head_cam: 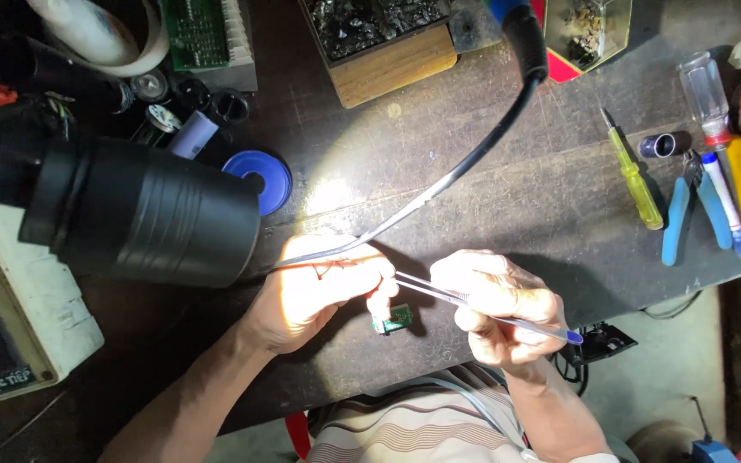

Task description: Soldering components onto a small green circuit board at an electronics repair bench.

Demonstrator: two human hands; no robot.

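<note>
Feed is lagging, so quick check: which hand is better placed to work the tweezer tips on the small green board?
Right. The right hand holds the tweezers, tips aimed at the green board. The left hand pinches that board, so it is likely busy steadying.

lamp (143, 214) left, board (398, 319) centre, screwdrivers (636, 180) right

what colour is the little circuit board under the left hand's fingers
Green, seen in the head view: the small green circuit board under the left hand.

Small green circuit board (397, 319) pinched upright beside slim metal tweezers (439, 293).
</note>
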